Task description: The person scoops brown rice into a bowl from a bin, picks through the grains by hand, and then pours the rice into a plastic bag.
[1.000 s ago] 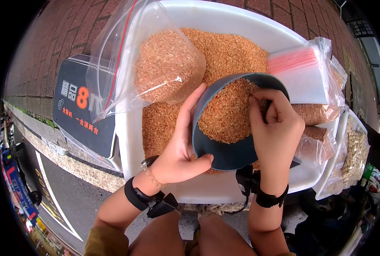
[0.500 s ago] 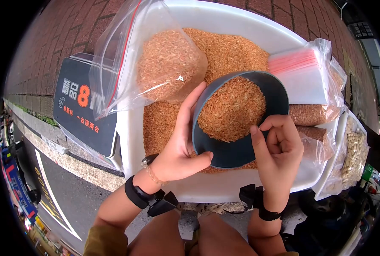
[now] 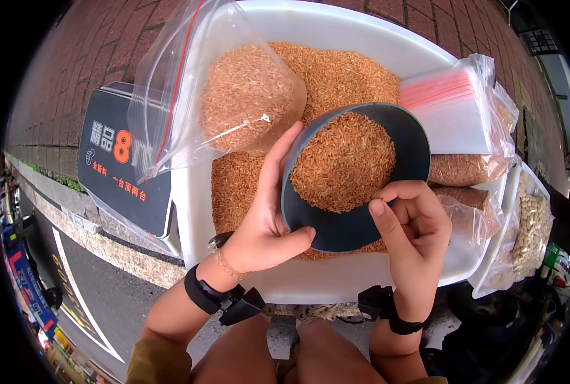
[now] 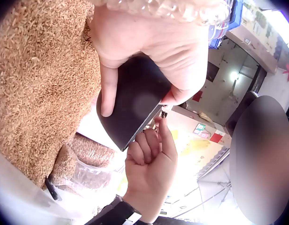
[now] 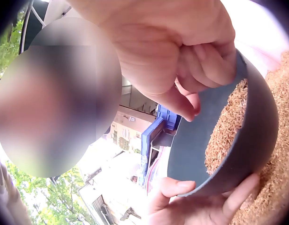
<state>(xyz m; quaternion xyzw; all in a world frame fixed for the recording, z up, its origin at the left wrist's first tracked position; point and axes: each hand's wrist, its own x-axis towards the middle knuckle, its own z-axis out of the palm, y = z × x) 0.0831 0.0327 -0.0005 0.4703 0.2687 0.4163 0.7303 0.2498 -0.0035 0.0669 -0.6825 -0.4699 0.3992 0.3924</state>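
Note:
A dark blue-grey bowl of reddish-brown grain is tilted above the grain in a white tub. My left hand grips its left side, thumb at the rim; in the left wrist view this hand spans the bowl's dark outside. Over the bowl's lower right, my right hand has its fingers curled, thumb and index tips close together. In the right wrist view the right hand shows nothing visible between those tips; a tiny grain could be hidden. The grain lies along one side of the bowl.
An upright clear zip bag of grain stands at the tub's left, beside a black scale-like box. Red-edged empty bags and packed grain bags lie on the right. A bag of pale beans is beyond them.
My right hand has come back out of the grain towards the bowl's lower right side, thumb and index tips drawing closer together. The left hand and bowl have shifted slightly left.

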